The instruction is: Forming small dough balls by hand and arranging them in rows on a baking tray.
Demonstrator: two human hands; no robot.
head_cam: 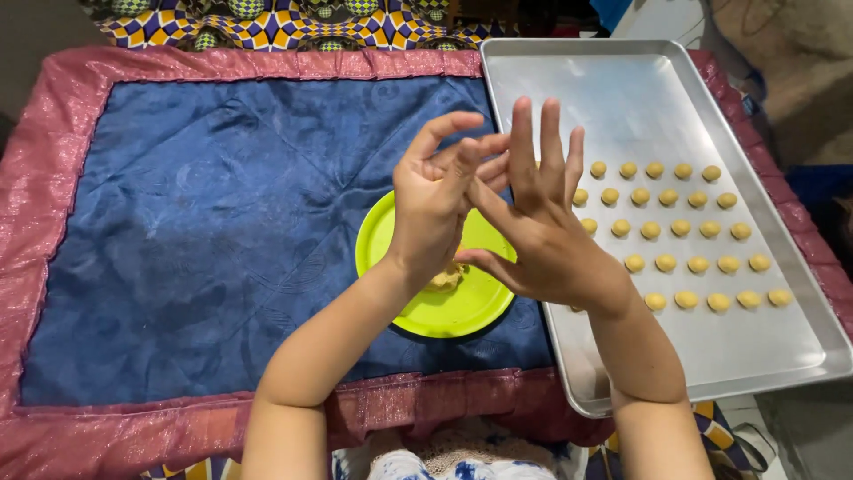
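My left hand (435, 200) and my right hand (533, 222) are raised together over a lime-green plate (435, 311), palms pressed against each other with fingers overlapping. Whatever lies between the palms is hidden. The fingers of my right hand point up and spread. A lump of pale yellow dough (447, 278) rests on the plate under my left wrist. To the right, a silver baking tray (622, 98) holds several small yellow dough balls (681, 228) set in rows.
The plate and tray sit on a blue cloth (204, 231) with a shiny pink border (53, 178). A patterned yellow, purple and white fabric (293, 22) lies beyond the far edge. The tray's far half is bare metal.
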